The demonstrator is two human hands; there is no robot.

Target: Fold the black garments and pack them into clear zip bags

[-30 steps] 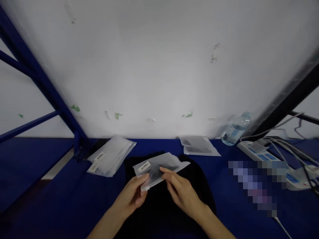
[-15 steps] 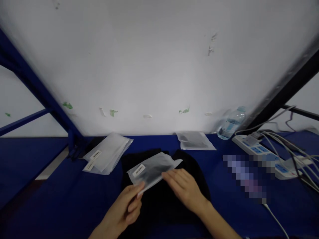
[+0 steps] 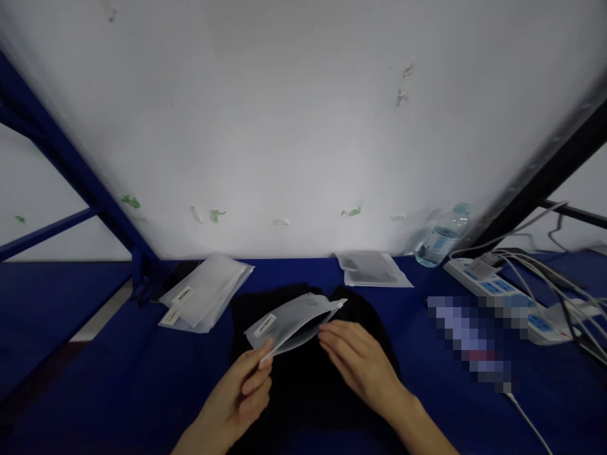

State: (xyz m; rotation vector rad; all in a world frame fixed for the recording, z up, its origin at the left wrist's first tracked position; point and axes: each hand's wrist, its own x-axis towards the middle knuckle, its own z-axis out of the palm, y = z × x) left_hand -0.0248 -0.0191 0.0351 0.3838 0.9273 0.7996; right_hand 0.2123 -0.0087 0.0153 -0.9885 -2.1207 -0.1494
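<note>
Right of the loose pile of pouches (image 3: 203, 294), the left hand (image 3: 244, 392) pinches the near corner of a frosted bag (image 3: 289, 316) over black cloth (image 3: 303, 392); with only that corner held, the thin film could twist or slip if the right hand (image 3: 363, 363) pushes its edge, though whether those bunched fingers grip it I cannot tell. The bag looks cloudy and limp, barcode label (image 3: 264, 325) leftward, mouth gaping rightward

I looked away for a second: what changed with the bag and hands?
The held bag now gapes open; it looked closed before. The right hand moved from the bag's face to its open edge. The left hand still pinches a corner; stacked bags and bottle stayed put.
</note>
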